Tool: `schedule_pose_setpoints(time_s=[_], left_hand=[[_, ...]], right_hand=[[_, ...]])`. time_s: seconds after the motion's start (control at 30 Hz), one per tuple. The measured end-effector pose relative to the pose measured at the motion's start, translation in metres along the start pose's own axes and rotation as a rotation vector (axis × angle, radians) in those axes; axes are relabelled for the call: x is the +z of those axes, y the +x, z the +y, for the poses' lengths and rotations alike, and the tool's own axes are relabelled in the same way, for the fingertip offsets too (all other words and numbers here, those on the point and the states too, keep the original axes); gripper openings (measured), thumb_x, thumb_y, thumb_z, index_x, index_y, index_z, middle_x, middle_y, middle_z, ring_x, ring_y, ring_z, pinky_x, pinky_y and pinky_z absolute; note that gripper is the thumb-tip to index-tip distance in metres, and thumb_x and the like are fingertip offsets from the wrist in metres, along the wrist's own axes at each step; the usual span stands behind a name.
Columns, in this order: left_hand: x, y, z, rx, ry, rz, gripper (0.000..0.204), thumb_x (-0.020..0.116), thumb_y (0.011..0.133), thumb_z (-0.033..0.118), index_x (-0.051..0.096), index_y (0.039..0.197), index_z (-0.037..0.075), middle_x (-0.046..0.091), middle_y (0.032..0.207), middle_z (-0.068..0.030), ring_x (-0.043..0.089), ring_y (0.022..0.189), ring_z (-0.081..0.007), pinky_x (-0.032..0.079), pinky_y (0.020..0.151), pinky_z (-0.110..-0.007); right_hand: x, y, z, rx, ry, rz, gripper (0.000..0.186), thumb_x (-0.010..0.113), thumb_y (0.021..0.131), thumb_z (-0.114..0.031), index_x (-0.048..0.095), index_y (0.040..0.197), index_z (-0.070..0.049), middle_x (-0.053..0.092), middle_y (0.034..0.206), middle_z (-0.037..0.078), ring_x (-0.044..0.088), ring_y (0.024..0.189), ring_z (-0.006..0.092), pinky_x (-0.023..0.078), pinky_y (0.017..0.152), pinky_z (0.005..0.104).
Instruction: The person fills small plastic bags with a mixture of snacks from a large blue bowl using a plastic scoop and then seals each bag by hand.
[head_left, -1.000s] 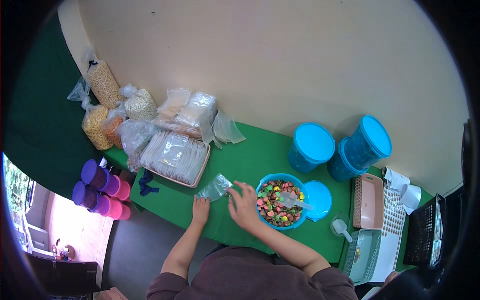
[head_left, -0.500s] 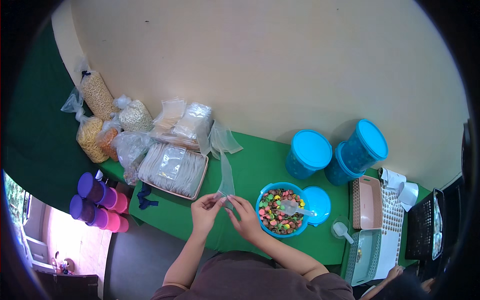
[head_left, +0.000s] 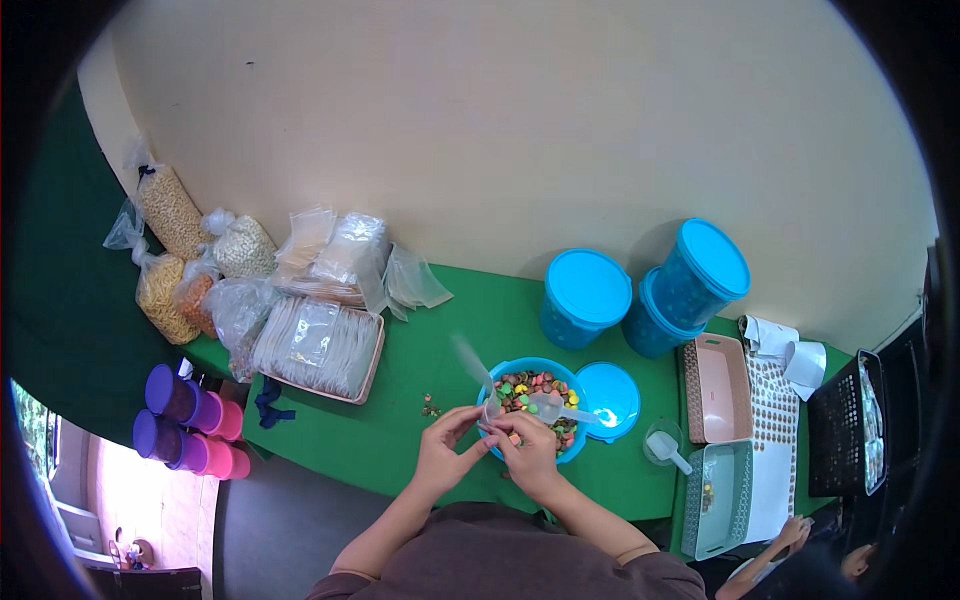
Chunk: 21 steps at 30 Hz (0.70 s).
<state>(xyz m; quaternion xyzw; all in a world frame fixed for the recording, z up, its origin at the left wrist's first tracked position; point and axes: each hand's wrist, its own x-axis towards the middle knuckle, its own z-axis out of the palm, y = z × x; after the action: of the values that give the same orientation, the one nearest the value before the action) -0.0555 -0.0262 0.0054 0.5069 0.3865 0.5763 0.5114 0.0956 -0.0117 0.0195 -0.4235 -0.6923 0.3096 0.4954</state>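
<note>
A long table covered in green cloth runs across the middle of the frame. At left of centre stands a pinkish rectangular tray packed with clear flat bags; just below and right of the frame's centre sits a round, bright-blue plastic bowl, nearly full.

The person's bare left hand and bare right hand come together at the bowl's lower-left edge, fingertips pinched on the near end of a narrow, clear plastic bag; which layer each pinches cannot be told. The bag rises from the fingertips, its long axis slanting to the upper left. The bowl lies to the right of the bag, with the right hand nearer and overlapping its lower rim in view; the height between them is unclear.

A clear plastic scoop lies on the bowl's contents, its handle pointing right. Smallest are the bowl's brown, pink, green and yellow rounded pieces.
</note>
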Motion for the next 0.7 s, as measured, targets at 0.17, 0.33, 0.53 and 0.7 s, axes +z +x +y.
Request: schedule_pose_setpoints(time_s=[0.17, 0.33, 0.53, 0.7], left_hand=[[0.014, -0.005, -0.014, -0.066, 0.174, 0.071, 0.025, 0.068, 0.089, 0.007, 0.065, 0.110, -0.006, 0.069, 0.101, -0.0141, 0.067, 0.097, -0.0212, 0.053, 0.090, -0.033], [0.028, 0.000, 0.006, 0.032, 0.482, 0.027, 0.025, 0.062, 0.091, 0.012, 0.065, 0.109, -0.004, 0.069, 0.086, -0.0174, 0.071, 0.081, -0.0240, 0.054, 0.074, -0.033], [0.034, 0.007, 0.009, -0.051, 0.756, -0.127, 0.023, 0.059, 0.090, 0.023, 0.063, 0.089, 0.000, 0.064, 0.076, -0.0166, 0.064, 0.068, -0.0342, 0.049, 0.060, -0.040], [0.043, 0.010, 0.008, -0.027, 0.845, -0.182, 0.022, 0.060, 0.090, 0.023, 0.062, 0.093, 0.002, 0.064, 0.074, -0.0173, 0.065, 0.069, -0.0319, 0.050, 0.063, -0.040]], right_hand=[[-0.020, -0.008, 0.002, 0.127, 0.001, -0.090, 0.009, 0.072, 0.083, -0.004, 0.066, 0.085, 0.001, 0.066, 0.082, 0.011, 0.061, 0.067, 0.0192, 0.047, 0.059, 0.0300], [-0.039, -0.017, 0.013, 0.119, 0.025, -0.139, 0.009, 0.072, 0.084, -0.005, 0.066, 0.087, 0.001, 0.066, 0.083, 0.011, 0.064, 0.070, 0.0185, 0.049, 0.062, 0.0294], [-0.052, -0.024, 0.018, 0.272, 0.169, -0.200, 0.009, 0.067, 0.088, -0.005, 0.066, 0.094, 0.002, 0.067, 0.084, 0.013, 0.067, 0.073, 0.0193, 0.052, 0.065, 0.0325], [-0.056, -0.020, 0.019, 0.089, -0.069, -0.134, 0.012, 0.067, 0.085, -0.003, 0.058, 0.090, 0.003, 0.064, 0.081, 0.016, 0.066, 0.072, 0.0284, 0.052, 0.064, 0.0368]])
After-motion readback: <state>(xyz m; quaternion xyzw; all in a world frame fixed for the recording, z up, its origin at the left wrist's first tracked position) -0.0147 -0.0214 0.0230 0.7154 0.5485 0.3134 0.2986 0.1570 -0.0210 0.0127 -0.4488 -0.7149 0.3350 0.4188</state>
